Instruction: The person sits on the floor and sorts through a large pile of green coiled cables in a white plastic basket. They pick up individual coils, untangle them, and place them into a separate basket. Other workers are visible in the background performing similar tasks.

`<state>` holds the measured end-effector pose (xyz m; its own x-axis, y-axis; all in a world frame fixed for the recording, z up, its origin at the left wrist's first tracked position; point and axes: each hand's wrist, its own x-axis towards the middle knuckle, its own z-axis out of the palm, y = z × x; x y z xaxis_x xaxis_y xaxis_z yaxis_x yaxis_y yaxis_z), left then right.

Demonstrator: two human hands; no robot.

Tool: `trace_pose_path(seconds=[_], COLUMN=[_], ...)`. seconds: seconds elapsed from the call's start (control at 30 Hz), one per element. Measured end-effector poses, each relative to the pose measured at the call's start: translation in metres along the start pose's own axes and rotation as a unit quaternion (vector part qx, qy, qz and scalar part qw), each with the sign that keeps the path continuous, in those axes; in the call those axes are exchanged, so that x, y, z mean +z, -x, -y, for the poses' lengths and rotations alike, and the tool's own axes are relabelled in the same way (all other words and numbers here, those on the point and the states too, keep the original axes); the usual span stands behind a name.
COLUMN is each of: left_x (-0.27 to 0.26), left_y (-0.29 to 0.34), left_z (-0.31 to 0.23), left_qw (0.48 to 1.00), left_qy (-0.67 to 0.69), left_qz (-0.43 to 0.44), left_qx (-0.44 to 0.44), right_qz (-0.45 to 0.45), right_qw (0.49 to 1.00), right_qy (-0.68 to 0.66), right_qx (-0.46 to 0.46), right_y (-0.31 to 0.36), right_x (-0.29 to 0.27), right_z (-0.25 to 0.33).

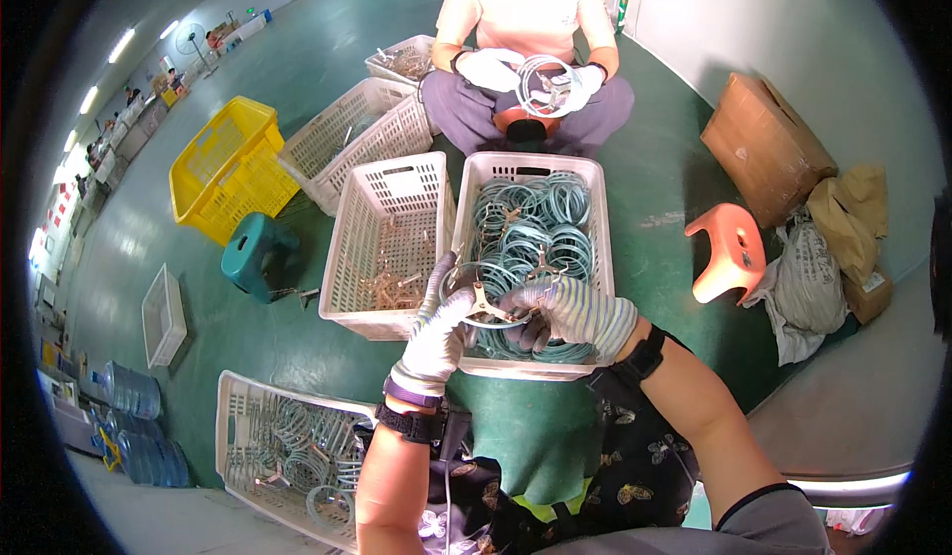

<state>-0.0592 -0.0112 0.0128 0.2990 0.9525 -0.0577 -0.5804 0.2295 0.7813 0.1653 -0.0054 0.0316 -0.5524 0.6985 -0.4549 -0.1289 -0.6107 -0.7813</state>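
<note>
A grey metal ring [449,279] with a brass-coloured three-armed bracket [482,300] inside it is held between both gloved hands, tilted over the crates. My left hand [436,329] closes around the ring's left side, its thumb near the bracket. On the other side my right hand [575,315] pinches the ring's right edge close to a bracket arm; its fingertips are partly hidden. Beneath them a white crate [604,257] is filled with similar grey rings [535,243], a few with brass-coloured brackets lying on top. Left of it, another white crate [342,257] contains small copper-coloured parts [397,289].
Opposite me a seated person in white gloves [488,69] holds several rings [545,87]. A crate of rings with brackets [226,426] stands at lower left. Around us are a yellow crate [213,173], green stool [248,257], orange stool [729,247], cardboard box [764,148] and sacks [808,277].
</note>
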Motion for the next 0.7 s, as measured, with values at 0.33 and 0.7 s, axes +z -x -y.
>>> trace_pose_path(seconds=[0.33,0.7], left_x=[-0.013,-0.022], left_y=[0.010,0.012], left_z=[-0.026,-0.031], left_qw=[0.993,0.992], left_qy=[0.100,0.087], left_qz=[-0.027,-0.067], left_qx=[0.053,0.065], right_qz=[-0.218,-0.223], right_qw=[0.961,0.661], right_qy=[0.169,0.714], right_qx=[0.013,0.058], right_y=[-0.091,-0.122], right_x=[-0.128,-0.095], right_z=[-0.059,-0.116])
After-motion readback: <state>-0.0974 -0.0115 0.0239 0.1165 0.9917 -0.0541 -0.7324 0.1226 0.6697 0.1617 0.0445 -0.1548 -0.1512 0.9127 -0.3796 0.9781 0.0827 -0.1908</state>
